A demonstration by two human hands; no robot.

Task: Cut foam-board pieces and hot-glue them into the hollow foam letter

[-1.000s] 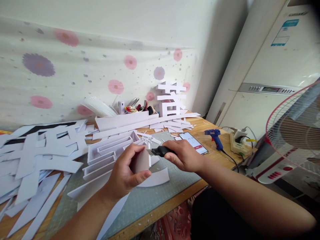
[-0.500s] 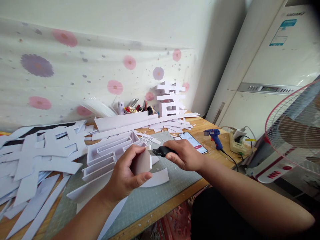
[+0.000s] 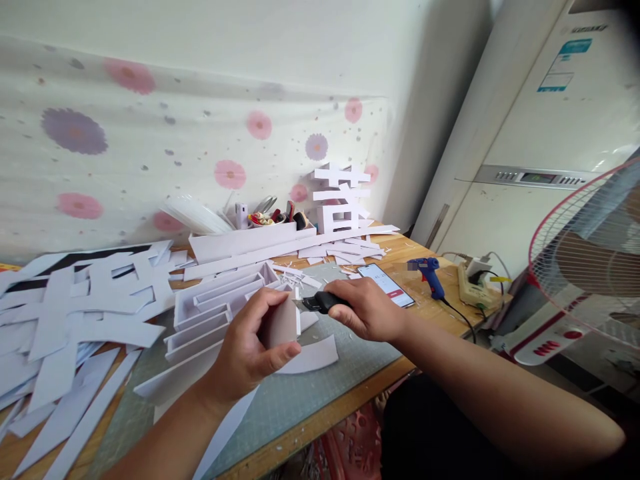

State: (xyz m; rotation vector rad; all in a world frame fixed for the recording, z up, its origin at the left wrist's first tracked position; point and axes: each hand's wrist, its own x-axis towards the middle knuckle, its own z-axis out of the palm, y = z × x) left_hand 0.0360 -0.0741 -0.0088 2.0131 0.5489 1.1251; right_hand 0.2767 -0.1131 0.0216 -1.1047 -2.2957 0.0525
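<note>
The left hand was curled partway, fingers at the top and thumb below, holding a small white board piece upright above the near half of the cutting mat. The right hand was closed around a black cutter, its blade against the piece's right edge. The trimming looked under way rather than done: no sliver hung free, and how deep the blade had gone could not be told.

Behind the left hand, a white walled assembly lay on the mat with several walls up; it seemed only partly built, the held piece apart from it. At the far side of the worktop, a white standing shape appeared complete. The blue glue gun lay to the right, unheld.
</note>
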